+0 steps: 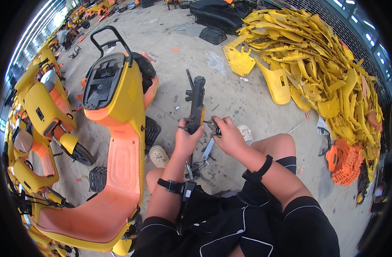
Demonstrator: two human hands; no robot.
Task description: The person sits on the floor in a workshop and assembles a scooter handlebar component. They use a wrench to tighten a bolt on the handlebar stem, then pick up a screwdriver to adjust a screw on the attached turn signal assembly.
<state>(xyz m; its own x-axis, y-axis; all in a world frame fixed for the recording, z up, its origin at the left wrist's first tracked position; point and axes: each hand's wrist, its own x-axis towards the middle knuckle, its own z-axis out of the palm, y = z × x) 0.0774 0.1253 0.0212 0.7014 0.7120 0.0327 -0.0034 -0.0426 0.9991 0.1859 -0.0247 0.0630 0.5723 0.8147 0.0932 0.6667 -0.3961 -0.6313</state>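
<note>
My left hand (189,138) is closed around the lower end of a long black part (197,96) with a yellow-orange strip on its side. The part points up and away from me, with short stubs on its left side. My right hand (229,135) is just to its right, fingers pinched on a small dark piece that I cannot make out. A thin rod reaches from these fingers toward the black part. Below my hands, a wrench (208,149) and other metal tools lie on the concrete floor.
A yellow and orange scooter body (125,158) stands close on my left, with more yellow scooters (44,107) beyond. A large heap of yellow plastic panels (307,55) rises at the right, beside stacked orange parts (346,162). Black baskets (213,35) sit at the back.
</note>
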